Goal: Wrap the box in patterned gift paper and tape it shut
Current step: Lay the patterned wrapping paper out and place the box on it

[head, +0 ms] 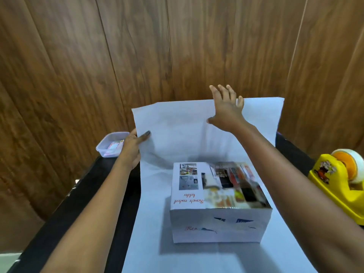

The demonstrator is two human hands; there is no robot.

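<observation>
Box: your box (pixel 216 186) sits upright on the near-middle of the sheet, printed lid facing up, nearer the right edge than the left. That leaves paper in front of it and a longer run behind it to fold over.
Gift paper: the gift paper (pixel 177 123) lies white side up, so the pattern should end up outside once it is folded. Its far part is lifted off the table and stands up behind the box.
Left hand: your left hand (pixel 132 148) pinches the sheet's left edge, thumb (pixel 146 133) on the white face and the other fingers hidden behind it. This grip is what holds the far flap raised.
Right hand: your right hand (pixel 226 111) is stretched forward over the raised flap near its top edge, fingers (pixel 222 89) spread wide and holding nothing. I cannot tell whether the palm touches the paper. It looks placed to catch or smooth the flap.
Stage: judged early; no side of the box is covered and no tape is on it.
Tape dispenser: the yellow tape dispenser (pixel 334 184) waits at the right, just beside the sheet, within your right arm's reach.
Container: a small clear container (pixel 110 142) with pinkish contents stands at the far left, close to your left hand.
Surface: a black table (pixel 78 194), narrow, mostly covered by the sheet.
Room: a brown wood-panel wall (pixel 137 46) rises directly behind the table.
</observation>
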